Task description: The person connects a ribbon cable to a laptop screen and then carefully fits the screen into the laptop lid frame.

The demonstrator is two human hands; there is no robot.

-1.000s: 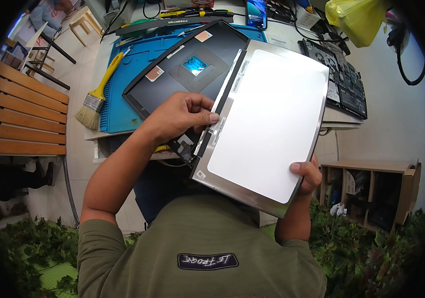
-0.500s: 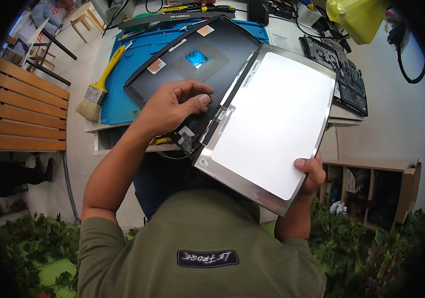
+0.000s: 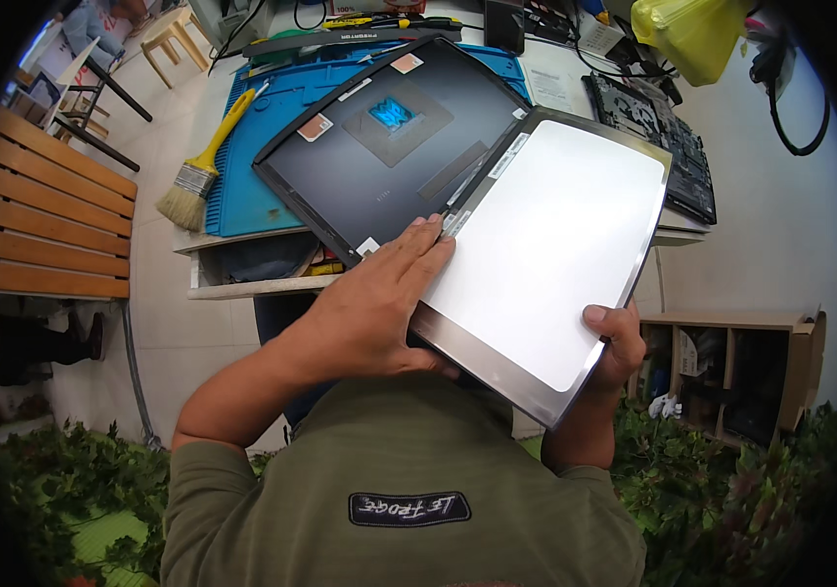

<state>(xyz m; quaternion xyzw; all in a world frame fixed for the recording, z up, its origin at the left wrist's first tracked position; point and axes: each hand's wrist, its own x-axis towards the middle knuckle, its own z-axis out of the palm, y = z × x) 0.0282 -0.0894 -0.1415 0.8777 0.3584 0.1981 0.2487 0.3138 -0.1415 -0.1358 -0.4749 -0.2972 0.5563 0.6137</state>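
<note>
A laptop screen panel is tilted up in front of me, its white back with metal borders facing me. My right hand grips its right edge, thumb on the back and the other fingers hidden underneath. My left hand holds the lower-left corner, fingers laid over the left edge and thumb by the near edge. Behind the panel lies a dark laptop lid, inner side up, with a blue emblem patch and pale stickers. The panel's left edge overlaps the lid.
Under the lid is a blue work mat, with a yellow-handled brush at its left edge. An opened laptop base lies at right. A yellow plastic bag hangs far right. Below the tabletop, a drawer stands open.
My left hand has come down from above the lid onto the panel's lower-left corner. The cables and connector parts seen by the panel's left edge are now covered. My right hand keeps its hold.
</note>
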